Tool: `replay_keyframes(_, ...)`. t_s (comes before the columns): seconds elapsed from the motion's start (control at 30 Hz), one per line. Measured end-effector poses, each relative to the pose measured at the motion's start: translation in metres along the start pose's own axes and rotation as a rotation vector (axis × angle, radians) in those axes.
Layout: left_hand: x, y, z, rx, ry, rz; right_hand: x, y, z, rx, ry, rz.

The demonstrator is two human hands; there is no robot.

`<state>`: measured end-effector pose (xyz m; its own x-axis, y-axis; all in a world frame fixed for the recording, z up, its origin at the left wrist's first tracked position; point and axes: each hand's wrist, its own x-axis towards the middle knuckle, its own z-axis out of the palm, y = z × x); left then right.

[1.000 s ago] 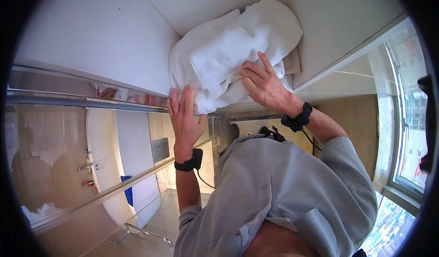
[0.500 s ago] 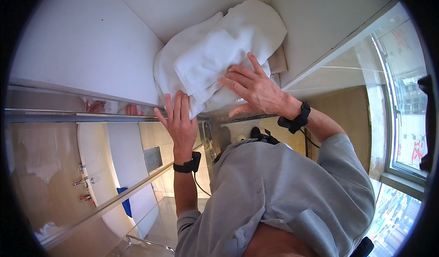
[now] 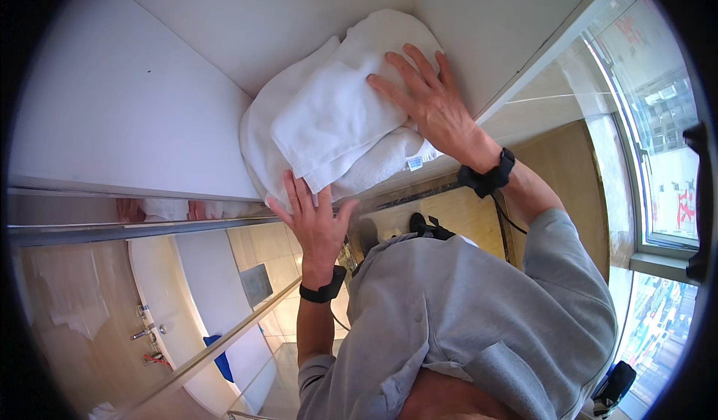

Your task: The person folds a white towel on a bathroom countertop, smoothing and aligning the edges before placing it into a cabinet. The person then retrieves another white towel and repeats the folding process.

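Note:
A bulky pile of folded white towels (image 3: pixel 329 106) sits in the corner of a white-walled compartment. My right hand (image 3: pixel 434 106) lies on the right side of the pile, fingers spread over the top towel. At the near left edge, my left hand (image 3: pixel 313 222) touches the cloth with its fingertips, its fingers stretched out and the thumb apart. Neither hand grips the fabric. A small white and blue label (image 3: pixel 415 163) shows on the lower towel, between the two hands.
White panels (image 3: pixel 127 91) enclose the pile at left, back and right. A glass pane with a metal rail (image 3: pixel 149 229) runs along the left, with a bathtub (image 3: pixel 161 285) beyond it. On the right is a window (image 3: pixel 669 151). My shoe (image 3: pixel 422 222) shows on the floor below.
My right hand has moved up and right over the pile, uncovering the lower towel's label. My left hand has shifted slightly down and right, and its thumb is now spread.

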<state>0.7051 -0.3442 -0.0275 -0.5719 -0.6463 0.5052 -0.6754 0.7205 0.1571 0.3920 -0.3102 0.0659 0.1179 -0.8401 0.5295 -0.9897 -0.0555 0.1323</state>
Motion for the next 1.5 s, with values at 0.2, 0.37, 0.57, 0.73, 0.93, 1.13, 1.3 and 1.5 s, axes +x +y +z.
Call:
replay_keyframes(0.2, 0.005, 0.003, 0.01, 0.027, -0.091, -0.055, 0.009, 0.007, 0.001, 0.047, -0.007, -0.01)
replay_keyframes(0.37, 0.018, -0.024, 0.018, 0.081, -0.014, 0.045, 0.016, 0.005, -0.058, 0.143, 0.017, -0.037)
replay_keyframes(0.57, 0.038, -0.035, -0.003, 0.138, -0.128, 0.025, 0.012, -0.001, -0.077, 0.283, 0.05, 0.015)
replay_keyframes(0.73, 0.046, 0.015, -0.051, -0.031, -0.33, -0.085, 0.003, 0.0, -0.078, 0.26, 0.034, 0.129)
replay_keyframes(0.93, 0.049, 0.044, 0.012, -0.207, -0.233, 0.023, -0.002, -0.001, -0.092, 0.309, 0.126, 0.198)
replay_keyframes(1.13, 0.062, 0.053, 0.056, -0.063, -0.202, -0.02, -0.024, -0.012, -0.07, 0.29, -0.052, 0.144)
replay_keyframes(1.3, 0.051, 0.046, 0.013, -0.152, -0.166, -0.011, -0.035, -0.014, -0.075, 0.319, -0.025, 0.121)
replay_keyframes(1.5, 0.034, 0.034, -0.026, -0.201, 0.146, -0.061, -0.037, -0.015, -0.061, 0.355, 0.152, -0.072)
